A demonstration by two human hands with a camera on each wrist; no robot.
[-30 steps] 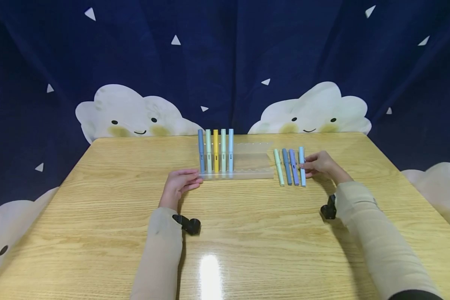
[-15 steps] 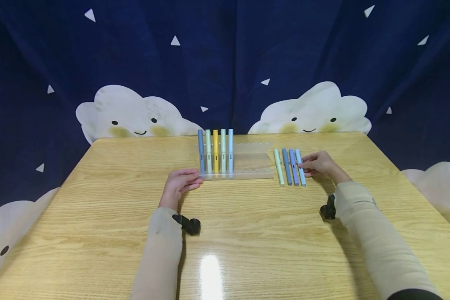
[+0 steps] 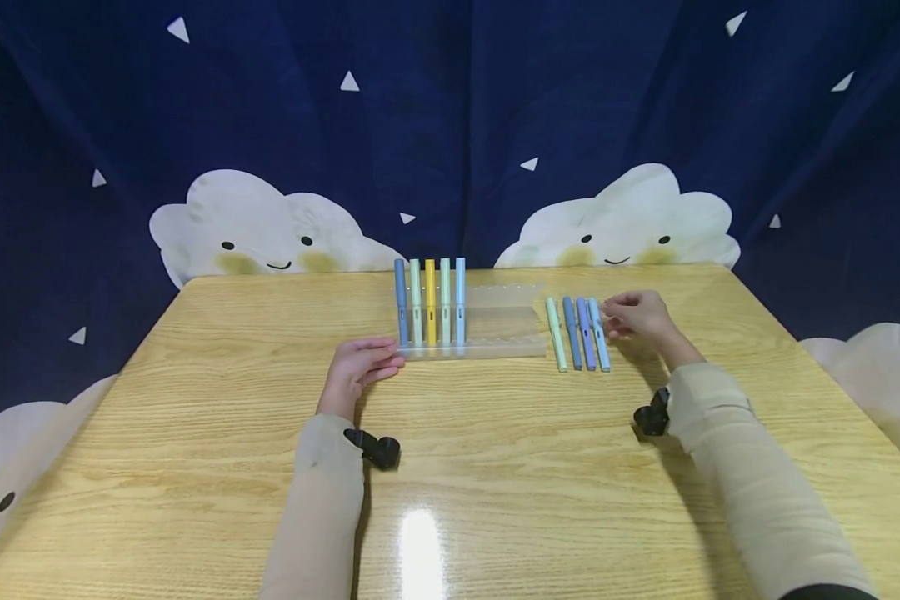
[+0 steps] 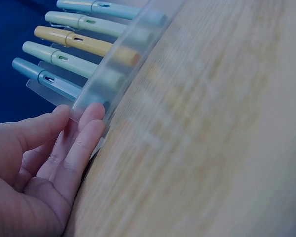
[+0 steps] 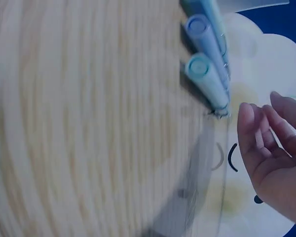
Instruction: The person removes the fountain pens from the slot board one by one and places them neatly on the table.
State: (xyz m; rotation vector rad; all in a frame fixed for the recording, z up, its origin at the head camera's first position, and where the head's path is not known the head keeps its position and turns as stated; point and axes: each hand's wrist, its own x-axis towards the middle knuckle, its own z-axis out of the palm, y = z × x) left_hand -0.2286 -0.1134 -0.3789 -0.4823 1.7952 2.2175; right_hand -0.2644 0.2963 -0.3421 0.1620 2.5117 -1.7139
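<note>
A clear pen stand (image 3: pixel 506 325) sits at the middle of the wooden table (image 3: pixel 195 400), with several pens (image 3: pixel 431 302) upright in its left half. My left hand (image 3: pixel 382 360) lies flat on the table, and its straight fingers (image 4: pixel 84 138) touch the stand's left end (image 4: pixel 123 64). To the right of the stand several pens lie side by side: pale green (image 3: pixel 556 335), blue (image 3: pixel 572 333), lavender (image 3: pixel 586 335) and light blue (image 3: pixel 599 337). My right hand (image 3: pixel 621 315) hovers just right of the light blue pen (image 5: pixel 209 81), fingers (image 5: pixel 251 133) loosely bent and holding nothing.
The right half of the stand holds no pens. A dark blue curtain with cloud faces (image 3: pixel 615 221) hangs behind the table's far edge. Black wrist cameras (image 3: pixel 375 448) sit at both cuffs.
The light blue pen has slid left against the lavender one. My right hand has drawn back a little toward the far edge and left the pen. My left hand has stayed put.
</note>
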